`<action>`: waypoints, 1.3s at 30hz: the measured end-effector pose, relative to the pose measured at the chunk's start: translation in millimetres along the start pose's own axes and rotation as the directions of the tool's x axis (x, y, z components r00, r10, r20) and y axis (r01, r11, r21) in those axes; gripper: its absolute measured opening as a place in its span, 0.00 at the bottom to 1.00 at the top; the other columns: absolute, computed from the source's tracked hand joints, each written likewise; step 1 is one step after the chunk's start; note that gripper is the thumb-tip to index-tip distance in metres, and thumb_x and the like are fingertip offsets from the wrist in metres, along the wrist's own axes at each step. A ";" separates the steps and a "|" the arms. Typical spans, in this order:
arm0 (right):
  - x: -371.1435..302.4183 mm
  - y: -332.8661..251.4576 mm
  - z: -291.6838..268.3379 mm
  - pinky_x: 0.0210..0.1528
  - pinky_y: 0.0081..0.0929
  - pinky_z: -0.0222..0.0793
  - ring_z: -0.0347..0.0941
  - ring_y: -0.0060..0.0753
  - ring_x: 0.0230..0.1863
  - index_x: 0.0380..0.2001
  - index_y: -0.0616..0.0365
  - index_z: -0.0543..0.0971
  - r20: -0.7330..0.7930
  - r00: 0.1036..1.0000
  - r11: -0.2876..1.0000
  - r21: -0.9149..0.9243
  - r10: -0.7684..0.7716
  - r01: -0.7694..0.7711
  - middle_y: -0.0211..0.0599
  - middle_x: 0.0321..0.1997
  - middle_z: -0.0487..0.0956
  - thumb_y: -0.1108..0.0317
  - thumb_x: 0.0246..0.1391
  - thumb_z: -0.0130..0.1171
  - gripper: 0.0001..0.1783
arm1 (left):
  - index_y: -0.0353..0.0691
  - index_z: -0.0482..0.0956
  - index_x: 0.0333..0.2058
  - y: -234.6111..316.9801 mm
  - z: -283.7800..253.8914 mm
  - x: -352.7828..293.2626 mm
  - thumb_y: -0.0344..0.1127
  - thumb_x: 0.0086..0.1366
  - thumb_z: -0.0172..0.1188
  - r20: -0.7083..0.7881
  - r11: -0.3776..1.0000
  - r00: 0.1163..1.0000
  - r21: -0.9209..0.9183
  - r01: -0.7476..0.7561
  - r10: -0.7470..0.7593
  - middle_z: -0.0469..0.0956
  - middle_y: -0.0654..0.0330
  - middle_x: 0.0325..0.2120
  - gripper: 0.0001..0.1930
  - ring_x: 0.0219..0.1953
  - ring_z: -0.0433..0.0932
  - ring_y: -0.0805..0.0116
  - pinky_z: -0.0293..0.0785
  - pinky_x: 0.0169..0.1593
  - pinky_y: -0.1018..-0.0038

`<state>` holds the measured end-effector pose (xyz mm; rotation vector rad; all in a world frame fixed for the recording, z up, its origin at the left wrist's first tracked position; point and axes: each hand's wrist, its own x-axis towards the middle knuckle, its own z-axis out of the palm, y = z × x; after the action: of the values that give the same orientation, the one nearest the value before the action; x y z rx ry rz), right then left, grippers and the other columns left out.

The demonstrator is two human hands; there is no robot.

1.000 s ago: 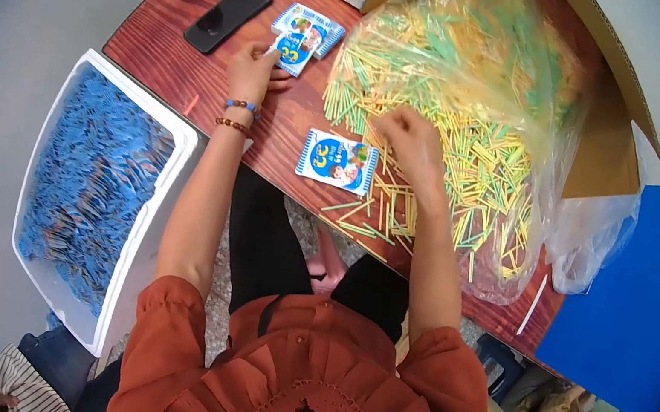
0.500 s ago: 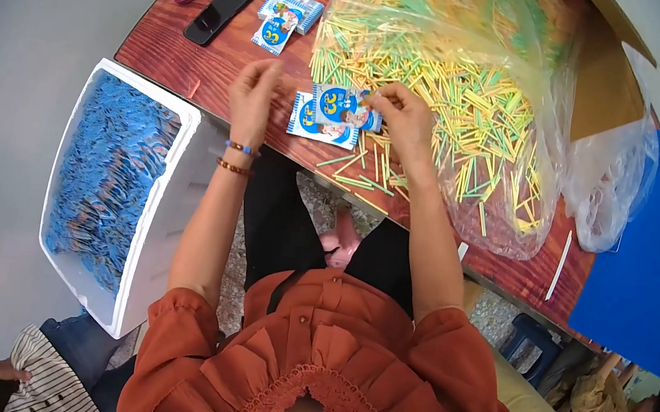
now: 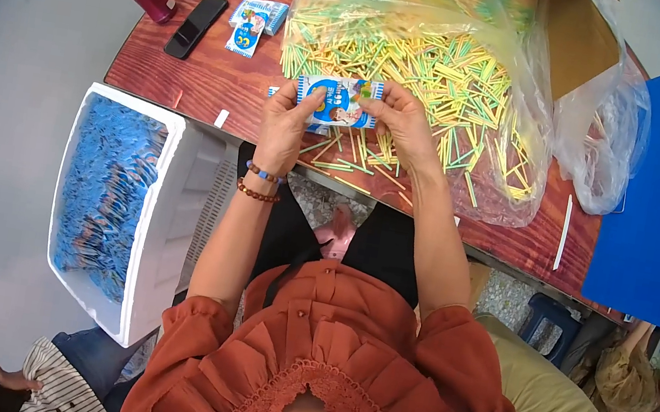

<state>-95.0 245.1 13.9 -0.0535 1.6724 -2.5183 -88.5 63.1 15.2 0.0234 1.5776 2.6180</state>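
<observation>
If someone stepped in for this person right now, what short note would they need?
Left hand and right hand together hold one small blue packet by its ends, above the wooden table.
Yellow and green sticks fill the clear bag just behind the hands; some lie loose at the table edge.
More blue packets lie by the black phone.
The white foam box at the left holds a heap of blue packets.
Left: a big pile of sticks still in the bag.
</observation>
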 end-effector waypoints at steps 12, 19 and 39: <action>-6.9 10.3 6.1 0.20 0.08 0.54 0.61 0.07 0.19 0.31 0.58 0.81 0.014 1.000 0.999 -0.046 -0.011 0.012 0.20 0.23 0.76 0.68 0.54 0.62 0.05 | 0.35 0.78 0.36 -14.2 -4.1 -0.5 0.31 0.64 0.58 -0.118 0.996 0.992 -0.078 0.044 -0.053 0.80 0.62 0.33 0.06 0.33 0.78 0.77 0.77 0.37 0.77; -6.3 11.0 -5.0 0.38 0.17 0.66 0.71 0.18 0.38 0.37 0.59 0.77 -0.048 0.994 0.995 -0.041 -0.097 0.095 0.27 0.37 0.77 0.60 0.59 0.56 0.12 | 0.39 0.78 0.31 -17.7 -0.3 -4.7 0.36 0.66 0.57 -0.152 0.974 0.984 -0.215 0.064 -0.098 0.79 0.63 0.30 0.08 0.31 0.77 0.74 0.76 0.34 0.73; -21.7 -11.3 -10.2 0.58 0.29 0.60 0.65 0.33 0.59 0.36 0.58 0.83 0.352 0.881 0.738 -0.492 -0.317 0.462 0.37 0.54 0.73 0.71 0.46 0.65 0.11 | 0.37 0.78 0.31 -24.4 13.7 -8.3 0.42 0.67 0.55 -0.104 0.989 0.987 -0.095 0.110 -0.120 0.77 0.64 0.24 0.14 0.22 0.74 0.76 0.73 0.24 0.79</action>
<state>-75.4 261.3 21.1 -0.8235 2.4277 -2.0092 -77.8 85.9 0.3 -0.2143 1.4443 2.6365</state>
